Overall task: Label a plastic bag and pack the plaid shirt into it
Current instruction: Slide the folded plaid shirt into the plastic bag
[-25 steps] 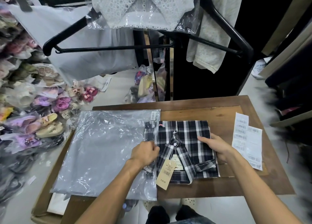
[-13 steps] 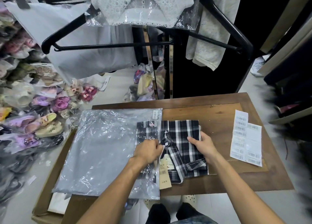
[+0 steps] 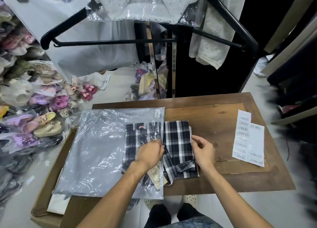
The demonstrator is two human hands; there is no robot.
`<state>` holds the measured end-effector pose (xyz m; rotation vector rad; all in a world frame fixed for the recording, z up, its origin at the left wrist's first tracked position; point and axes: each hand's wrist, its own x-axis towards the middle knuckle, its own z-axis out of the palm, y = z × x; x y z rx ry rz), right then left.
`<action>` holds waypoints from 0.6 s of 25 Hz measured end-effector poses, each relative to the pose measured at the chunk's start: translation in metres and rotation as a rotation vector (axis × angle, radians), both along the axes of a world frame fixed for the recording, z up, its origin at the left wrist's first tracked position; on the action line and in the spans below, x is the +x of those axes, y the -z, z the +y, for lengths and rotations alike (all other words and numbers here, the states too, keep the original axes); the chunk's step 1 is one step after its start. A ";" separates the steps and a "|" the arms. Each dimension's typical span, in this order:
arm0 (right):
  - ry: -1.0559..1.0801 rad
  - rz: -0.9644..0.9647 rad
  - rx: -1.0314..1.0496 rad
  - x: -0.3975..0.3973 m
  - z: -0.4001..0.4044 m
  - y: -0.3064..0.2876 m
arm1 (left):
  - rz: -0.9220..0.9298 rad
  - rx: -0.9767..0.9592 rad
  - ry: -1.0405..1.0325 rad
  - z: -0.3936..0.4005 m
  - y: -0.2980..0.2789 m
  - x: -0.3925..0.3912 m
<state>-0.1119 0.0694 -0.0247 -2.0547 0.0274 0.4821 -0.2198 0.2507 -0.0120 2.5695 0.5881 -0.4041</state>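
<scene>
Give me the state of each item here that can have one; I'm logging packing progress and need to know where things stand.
plastic bag: flat on the table, mouth open at its right edge, barcode sticker on its top right corner.
plaid shirt: folded, partly inside the bag, right part still outside.
left hand: gripping the bag's open edge.
right hand: fingers on the shirt's right edge.
label sheets: lying flat, untouched.
</scene>
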 end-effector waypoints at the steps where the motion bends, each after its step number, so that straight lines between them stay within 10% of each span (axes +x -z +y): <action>1: 0.002 -0.019 -0.010 -0.005 0.004 -0.001 | -0.007 0.006 0.006 -0.002 -0.002 0.001; 15: 0.015 0.191 0.189 -0.043 0.036 0.004 | -0.009 0.046 0.083 -0.004 -0.002 0.000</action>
